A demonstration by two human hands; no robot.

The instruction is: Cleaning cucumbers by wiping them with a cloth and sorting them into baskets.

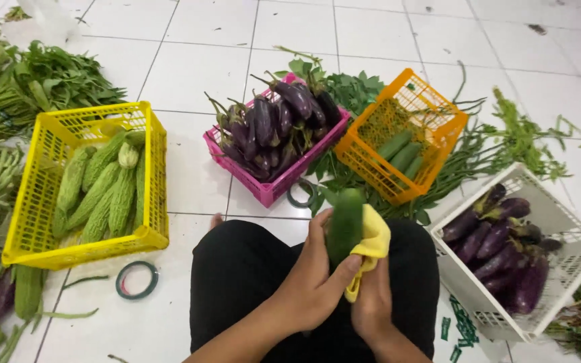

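Cucumber: smooth dark green cucumber [345,225] held upright over the lap, above the white tiled floor [196,74].
Left hand: left hand [314,279] curled tight around the cucumber's lower part, thumb pressing its side.
Right hand: right hand [372,302] closed on a yellow cloth [373,249] pressed against the cucumber's right side.
Yellow crate: yellow plastic crate [42,195] on the left, holding about eight bumpy green bitter gourds [105,191].
Pink crate: pink plastic crate [274,188] in the middle, heaped with long purple eggplants [270,128]; too many overlap to count.
Orange crate: orange plastic crate [432,114] to the right, holding three cucumbers [401,151].
White crate: white plastic crate [559,222] at the right edge, tilted, holding about ten purple eggplants [499,245].
Tape: two rolls on the floor, one [136,279] below the yellow crate, one [301,193] beside the pink crate.
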